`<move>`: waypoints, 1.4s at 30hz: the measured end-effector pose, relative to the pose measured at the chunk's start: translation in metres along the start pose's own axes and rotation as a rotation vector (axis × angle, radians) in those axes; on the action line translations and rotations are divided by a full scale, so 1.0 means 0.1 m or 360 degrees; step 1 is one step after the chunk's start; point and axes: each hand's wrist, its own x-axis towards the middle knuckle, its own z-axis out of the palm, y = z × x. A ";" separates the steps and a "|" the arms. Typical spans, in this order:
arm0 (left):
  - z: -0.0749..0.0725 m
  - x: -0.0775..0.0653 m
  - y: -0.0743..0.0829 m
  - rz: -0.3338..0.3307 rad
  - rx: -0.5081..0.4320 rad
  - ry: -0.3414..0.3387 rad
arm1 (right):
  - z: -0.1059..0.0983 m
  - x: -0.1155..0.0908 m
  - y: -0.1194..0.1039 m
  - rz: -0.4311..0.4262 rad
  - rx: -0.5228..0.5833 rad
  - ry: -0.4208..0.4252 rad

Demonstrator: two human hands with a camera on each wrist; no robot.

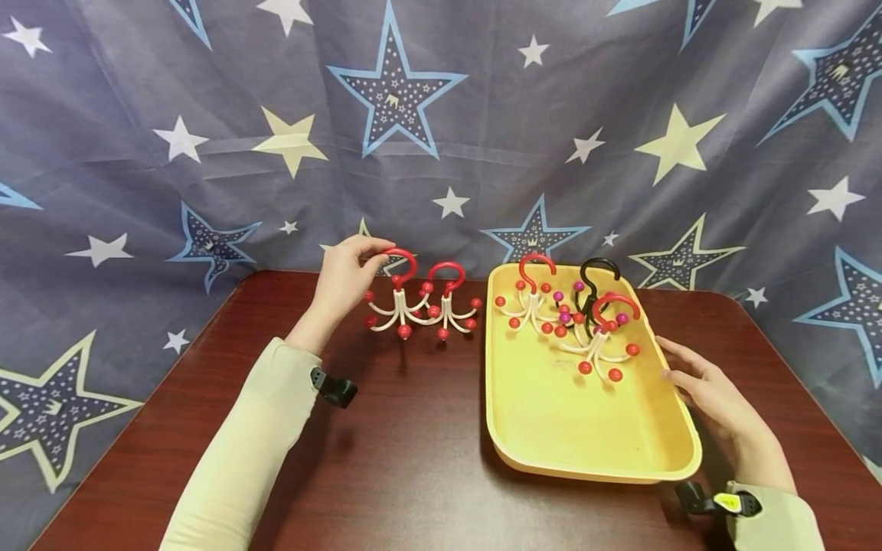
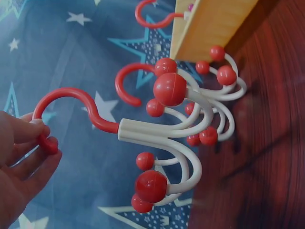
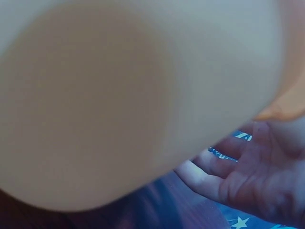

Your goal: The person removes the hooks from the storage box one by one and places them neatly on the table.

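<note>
My left hand [image 1: 349,275] pinches the red hook of a white multi-arm hanger [image 1: 400,301] with red ball tips. The hanger hangs upright over the left part of the table, its hook between thumb and fingers in the left wrist view. Just right of it is a second hanger [image 1: 447,308] of the same red and white kind, overlapped by the held one in the left wrist view. At the right rim of a yellow tray [image 1: 551,436], my right hand [image 1: 720,402] rests with loosely extended fingers. The tray wall fills much of the right wrist view.
Inside the tray's far half lie two red and white hangers [image 1: 533,304] and a black-hooked hanger [image 1: 590,304] with magenta ball tips, close together. A dark red wooden table [image 1: 386,459] carries everything. Behind it hangs a star-patterned curtain [image 1: 482,168].
</note>
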 end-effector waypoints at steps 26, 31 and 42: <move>0.15 0.06 -0.53 -0.0290 0.0091 -0.0040 | 0.01 0.00 0.00 0.0012 -0.0069 0.0020; 0.21 0.06 -0.57 -0.0344 0.0106 -0.0061 | 0.02 0.00 0.00 0.0024 -0.0066 0.0017; 0.27 0.03 -0.63 -0.0347 0.0096 -0.0030 | 0.01 0.01 0.00 0.0013 -0.0041 0.0018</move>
